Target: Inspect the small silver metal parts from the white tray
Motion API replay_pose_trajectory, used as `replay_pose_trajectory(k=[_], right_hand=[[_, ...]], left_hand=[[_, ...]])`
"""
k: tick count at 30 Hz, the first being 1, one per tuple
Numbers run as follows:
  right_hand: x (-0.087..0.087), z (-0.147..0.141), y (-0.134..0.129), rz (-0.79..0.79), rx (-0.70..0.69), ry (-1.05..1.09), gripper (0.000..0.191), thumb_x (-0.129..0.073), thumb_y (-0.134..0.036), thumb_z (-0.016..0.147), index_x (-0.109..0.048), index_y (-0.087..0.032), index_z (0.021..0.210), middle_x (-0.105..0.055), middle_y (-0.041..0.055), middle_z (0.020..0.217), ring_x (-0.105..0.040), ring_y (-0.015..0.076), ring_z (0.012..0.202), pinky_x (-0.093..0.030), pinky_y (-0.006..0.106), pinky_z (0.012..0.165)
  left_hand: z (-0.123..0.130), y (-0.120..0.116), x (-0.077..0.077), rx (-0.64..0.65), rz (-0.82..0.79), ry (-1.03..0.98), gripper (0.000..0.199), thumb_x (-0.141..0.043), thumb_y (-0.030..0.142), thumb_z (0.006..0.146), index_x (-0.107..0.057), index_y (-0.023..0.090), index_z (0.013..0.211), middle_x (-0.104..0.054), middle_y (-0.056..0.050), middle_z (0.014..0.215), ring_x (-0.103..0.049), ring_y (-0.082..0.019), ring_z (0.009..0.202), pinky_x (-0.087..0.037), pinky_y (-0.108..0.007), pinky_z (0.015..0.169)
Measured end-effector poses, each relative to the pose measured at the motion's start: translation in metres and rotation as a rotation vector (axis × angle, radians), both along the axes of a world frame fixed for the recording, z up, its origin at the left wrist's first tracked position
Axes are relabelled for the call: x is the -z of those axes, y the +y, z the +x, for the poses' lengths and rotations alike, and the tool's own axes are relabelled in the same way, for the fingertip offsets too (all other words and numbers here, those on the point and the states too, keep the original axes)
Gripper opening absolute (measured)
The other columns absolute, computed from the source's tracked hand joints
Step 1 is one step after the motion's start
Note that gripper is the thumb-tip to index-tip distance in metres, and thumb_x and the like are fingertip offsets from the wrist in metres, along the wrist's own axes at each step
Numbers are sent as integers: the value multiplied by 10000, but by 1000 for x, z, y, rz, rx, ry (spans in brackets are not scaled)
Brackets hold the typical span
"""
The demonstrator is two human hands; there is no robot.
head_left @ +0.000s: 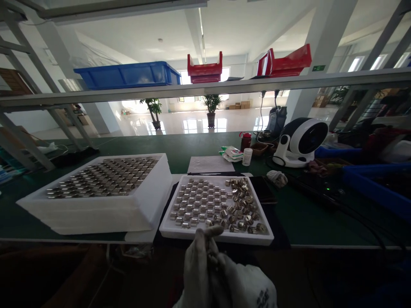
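Tray: a shallow, white, rectangular tray (263, 226), long sides running left to right, just ahead of the hands.
Cylinders: small, shiny, silver metal cylinders (199, 205) in spaced rows across the tray's left and middle; loose ones (245, 207) at mixed angles fill its right side.
Hands: both in pale, smudged gloves, together at the tray's near edge; the left hand (196, 265) has fingers partly extended, the right hand (239, 278) is curled against it; whether either grips a cylinder, I cannot tell.
Bearing: the loose cylinders lie ahead and rightward of both hands, the right hand nearer that side.
Stack: thick white stacked trays (141, 209), the top filled with similar cylinders, left of the tray.
Surface: a dark green surface (180, 147) beneath the tray; a white-and-black fan (302, 141) stands beyond it, rightward.
Room: past the tray, two potted green plants (211, 107) on a glossy floor (180, 122).
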State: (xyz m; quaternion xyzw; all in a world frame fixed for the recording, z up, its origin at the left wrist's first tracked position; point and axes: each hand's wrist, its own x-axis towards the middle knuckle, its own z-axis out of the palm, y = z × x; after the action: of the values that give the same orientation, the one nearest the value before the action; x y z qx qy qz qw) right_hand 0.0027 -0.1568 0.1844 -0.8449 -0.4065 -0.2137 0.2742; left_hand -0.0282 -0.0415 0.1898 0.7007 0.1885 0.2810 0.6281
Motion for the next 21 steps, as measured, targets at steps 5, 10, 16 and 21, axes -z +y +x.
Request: replay_pose_trajectory(k=[5, 10, 16, 21], right_hand=[[-15, 42, -17, 237, -48, 213, 370, -536, -298, 991, -667, -225, 1330, -830, 41, 968, -811, 187, 826, -617, 236, 747], [-33, 107, -34, 103, 351, 594, 396, -601, -479, 945, -735, -260, 1246, -829, 43, 1001, -800, 259, 941, -607, 356, 812], [-59, 167, -25, -54, 417, 601, 391, -567, -457, 987, -741, -199, 1223, -808, 115, 1044, -765, 287, 979, -552, 388, 855], [-70, 200, -6, -98, 433, 586, 431, -595, -407, 989, -696, -156, 1325, -764, 185, 1187, -711, 334, 1127, -504, 482, 973]], left_hand=[[45, 27, -38, 455, 481, 101, 597, -171, 392, 1104, -645, 163, 1386, -677, -122, 1400, -626, -213, 1315, -465, -343, 1176], [145, 47, -49, 541, 862, 247, 402, -550, 226, 1004, -631, 149, 1390, -639, -162, 1443, -570, -311, 1369, -381, -509, 1221], [201, 39, -48, 624, 1057, 454, 317, -699, 114, 912, -693, 144, 1228, -721, -118, 1231, -656, -299, 1216, -456, -588, 1120], [190, 46, -63, 629, 853, 347, 356, -662, 99, 885, -670, 124, 1240, -686, -139, 1263, -631, -291, 1204, -461, -518, 1104]])
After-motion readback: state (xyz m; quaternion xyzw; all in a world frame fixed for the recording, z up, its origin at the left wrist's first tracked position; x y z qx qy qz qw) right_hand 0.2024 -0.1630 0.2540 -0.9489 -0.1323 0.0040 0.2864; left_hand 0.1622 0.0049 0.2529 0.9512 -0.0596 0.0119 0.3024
